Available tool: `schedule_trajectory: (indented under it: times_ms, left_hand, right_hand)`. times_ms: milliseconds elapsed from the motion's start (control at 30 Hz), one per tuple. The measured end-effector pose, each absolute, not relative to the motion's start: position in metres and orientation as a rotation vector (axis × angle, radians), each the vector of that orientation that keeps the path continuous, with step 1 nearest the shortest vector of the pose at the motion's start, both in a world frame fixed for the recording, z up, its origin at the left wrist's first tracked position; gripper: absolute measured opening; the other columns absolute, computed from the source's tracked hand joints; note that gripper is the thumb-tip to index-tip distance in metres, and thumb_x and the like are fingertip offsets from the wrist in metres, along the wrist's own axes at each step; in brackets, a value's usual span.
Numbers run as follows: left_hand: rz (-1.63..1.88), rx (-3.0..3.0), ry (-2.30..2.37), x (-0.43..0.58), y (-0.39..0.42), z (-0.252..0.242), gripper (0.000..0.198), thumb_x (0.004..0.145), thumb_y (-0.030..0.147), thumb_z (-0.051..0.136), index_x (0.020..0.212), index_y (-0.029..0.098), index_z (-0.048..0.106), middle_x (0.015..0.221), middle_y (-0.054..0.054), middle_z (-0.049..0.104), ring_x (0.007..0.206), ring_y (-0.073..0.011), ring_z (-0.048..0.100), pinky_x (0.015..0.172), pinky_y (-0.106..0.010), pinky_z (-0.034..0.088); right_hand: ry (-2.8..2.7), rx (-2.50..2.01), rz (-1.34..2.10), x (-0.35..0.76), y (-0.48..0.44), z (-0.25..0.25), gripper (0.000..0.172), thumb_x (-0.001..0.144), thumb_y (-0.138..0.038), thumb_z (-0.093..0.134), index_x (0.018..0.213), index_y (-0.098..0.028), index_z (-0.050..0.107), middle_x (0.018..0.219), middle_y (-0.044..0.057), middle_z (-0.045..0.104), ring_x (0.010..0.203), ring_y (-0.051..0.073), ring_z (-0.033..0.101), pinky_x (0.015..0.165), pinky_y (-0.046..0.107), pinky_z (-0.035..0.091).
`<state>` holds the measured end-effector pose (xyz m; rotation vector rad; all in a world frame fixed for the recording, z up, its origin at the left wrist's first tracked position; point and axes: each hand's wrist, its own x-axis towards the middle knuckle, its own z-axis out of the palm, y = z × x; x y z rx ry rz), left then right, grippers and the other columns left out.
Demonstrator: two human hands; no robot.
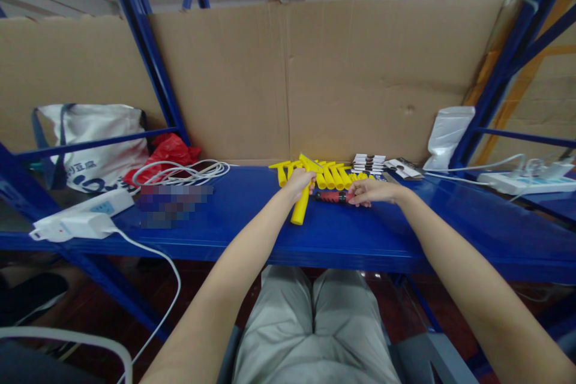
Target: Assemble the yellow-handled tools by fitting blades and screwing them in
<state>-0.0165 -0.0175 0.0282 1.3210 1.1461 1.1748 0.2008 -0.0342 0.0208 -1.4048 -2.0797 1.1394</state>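
My left hand (300,185) is closed around a yellow T-shaped scraper (299,213), its round handle pointing down toward me and its wide head on the far side of my fingers. To the right, my right hand (365,192) has its fingers closed on the right end of a red-and-black electric screwdriver (332,197) lying sideways just over the blue shelf. Behind both hands, a row of similar yellow scrapers (333,177) lies with handles toward me. Small yellow pieces (360,176) sit near my right hand, partly hidden by it.
A stack of black-and-white packets (368,163) lies at the back of the blue shelf (252,216), near a white pouch (447,138). Power strips (526,182) and cables (180,174) flank the workspace. A cardboard wall (351,78) stands behind; blue posts (155,54) rise at the sides.
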Motion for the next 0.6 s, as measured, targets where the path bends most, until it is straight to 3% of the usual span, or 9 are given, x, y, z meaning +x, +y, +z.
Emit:
schedule_trajectory:
  times_ms: [400,600]
  left_hand:
    - [1.172,1.294,1.157,-0.016,-0.016,0.027,0.022,0.073,0.003,0.050,0.059,0.018,0.042,0.045,0.007,0.041,0.033,-0.0043,0.037,0.036,-0.017,0.028]
    - [1.176,1.286,1.150,-0.016,-0.016,0.027,0.021,0.073,0.003,0.051,0.060,0.017,0.043,0.046,0.007,0.043,0.033,-0.0037,0.036,0.037,-0.017,0.028]
  right_hand:
    - [-2.154,-1.478,1.073,0.203,-0.037,0.027,0.038,0.063,-0.052,0.075,0.080,-0.019,0.066,0.063,0.001,0.063,0.051,0.011,0.053,0.045,0.022,0.040]
    - [-2.076,-1.468,0.822,0.218,-0.022,0.022,0.029,0.070,-0.045,0.070,0.079,-0.019,0.064,0.060,0.002,0.064,0.053,0.013,0.058,0.048,0.024,0.044]
